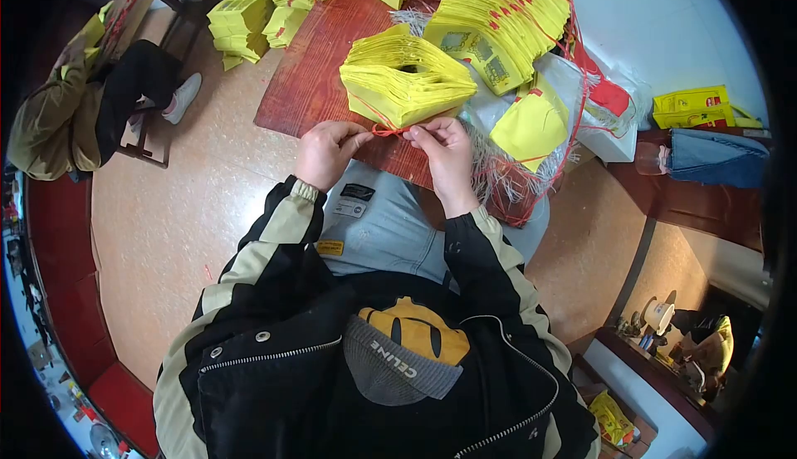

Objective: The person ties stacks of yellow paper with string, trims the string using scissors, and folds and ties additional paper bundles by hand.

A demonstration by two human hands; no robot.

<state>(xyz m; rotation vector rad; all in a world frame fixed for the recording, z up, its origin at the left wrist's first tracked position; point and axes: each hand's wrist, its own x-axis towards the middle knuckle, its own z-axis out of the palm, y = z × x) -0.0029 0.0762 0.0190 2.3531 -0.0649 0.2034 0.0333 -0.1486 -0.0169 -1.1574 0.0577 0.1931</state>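
Note:
At the near edge of the table, my left hand [326, 153] pinches a thin red string [383, 130] between thumb and fingertips. On the other side of a small loop or knot, my right hand [449, 160] is closed on the same string. Just beyond both hands sits a bundle of folded yellow paper [407, 85], its leaves fanned around a hollow middle, with the string running up its near side. A loose yellow sheet [533, 129] lies to the right of my right hand, on whitish plastic and stringy fibres.
The reddish wooden table [303, 69] also carries a long row of printed yellow papers [506, 23] with red cords. More yellow stacks [237, 23] stand at the back left. A seated person [100, 106] is at the left. Folded jeans [718, 158] lie on furniture at the right.

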